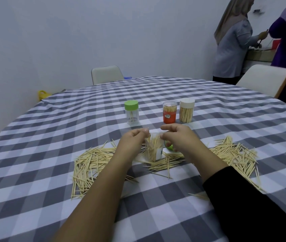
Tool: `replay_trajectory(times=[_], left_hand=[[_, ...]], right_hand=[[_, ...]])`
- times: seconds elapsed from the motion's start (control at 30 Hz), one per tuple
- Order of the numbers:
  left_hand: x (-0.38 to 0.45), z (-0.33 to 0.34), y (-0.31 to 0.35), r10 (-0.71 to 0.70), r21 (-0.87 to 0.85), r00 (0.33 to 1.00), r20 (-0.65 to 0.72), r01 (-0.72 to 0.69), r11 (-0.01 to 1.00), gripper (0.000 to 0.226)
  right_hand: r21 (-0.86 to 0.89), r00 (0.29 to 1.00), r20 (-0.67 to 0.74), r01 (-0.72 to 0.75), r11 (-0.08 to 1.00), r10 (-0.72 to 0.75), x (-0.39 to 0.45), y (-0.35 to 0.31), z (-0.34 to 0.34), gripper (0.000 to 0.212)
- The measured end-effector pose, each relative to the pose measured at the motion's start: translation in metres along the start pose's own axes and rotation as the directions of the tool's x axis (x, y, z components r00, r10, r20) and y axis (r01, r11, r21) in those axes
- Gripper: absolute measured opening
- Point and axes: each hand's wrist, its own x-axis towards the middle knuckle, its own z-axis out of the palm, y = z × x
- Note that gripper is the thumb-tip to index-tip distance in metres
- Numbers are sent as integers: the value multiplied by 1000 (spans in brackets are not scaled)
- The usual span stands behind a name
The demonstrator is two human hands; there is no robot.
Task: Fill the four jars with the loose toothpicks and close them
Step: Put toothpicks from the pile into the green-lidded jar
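An open clear jar [153, 151] partly filled with toothpicks stands on the checked tablecloth between my hands. My left hand [132, 139] pinches toothpicks at the jar's mouth. My right hand [177, 135] curls its fingers at the rim from the other side. A green lid [170, 147] lies just right of the jar, half hidden by my right hand. Loose toothpicks lie in heaps at the left [89, 165], in front [165, 163] and at the right [238, 154]. Behind stand a green-lidded jar [131, 112], a jar with an orange label [169, 112] and a white-lidded jar [186, 110].
The round table [51, 119] carries a grey and white checked cloth. Two white chairs [106, 74] stand at its far side. Two people [233, 41] stand at a counter at the back right. A yellow object [42, 95] sits on the floor at the left.
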Motion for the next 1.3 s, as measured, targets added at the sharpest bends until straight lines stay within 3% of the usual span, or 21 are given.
replay_trajectory(times=[0.17,0.27,0.33,0.43,0.5,0.6,0.73,0.83,1.0,1.13,1.23,1.3], left_hand=[[0,-7,3,-17,25,999,-35,18,1000,17],[0,-19,3,-29,101,998,-54,34,994,17],[-2,-31,4,7,241,999,-50,6,970,22],[-2,-52,3,21,529,1000,-1,-17,849,37],[-1,-63,-2,-17,700,998,54,-26,714,43],[-3,-73,-9,-79,862,993,87,-35,506,50],[-4,-80,-16,-84,928,994,74,-38,371,50],[-5,-83,-19,-35,939,992,123,-105,328,47],[-10,-78,-18,80,900,976,200,-216,379,48],[-13,-73,-14,74,918,981,181,-196,344,48],[-13,-78,-10,-30,912,979,203,-178,369,64],[-11,-84,-7,-196,943,955,224,-162,292,82]], right_hand=[[21,996,-61,-59,998,61,-1,-3,-7,28],[-135,995,-53,-92,986,86,-3,-2,-20,22],[-322,996,-37,-88,943,81,-5,0,-27,23],[-640,995,43,-43,767,92,-10,2,-32,31],[-790,980,130,12,613,149,-14,3,-33,33],[-904,960,176,69,423,220,-14,10,-30,38],[-944,971,175,119,306,161,-13,20,-28,37],[-932,972,213,173,320,96,-12,22,-24,36],[-899,971,234,197,390,49,-14,20,-16,43],[-815,960,262,165,555,100,-17,17,-17,34],[-837,941,293,166,522,171,-20,13,-13,79],[-855,941,291,176,487,171,-22,14,-8,97]])
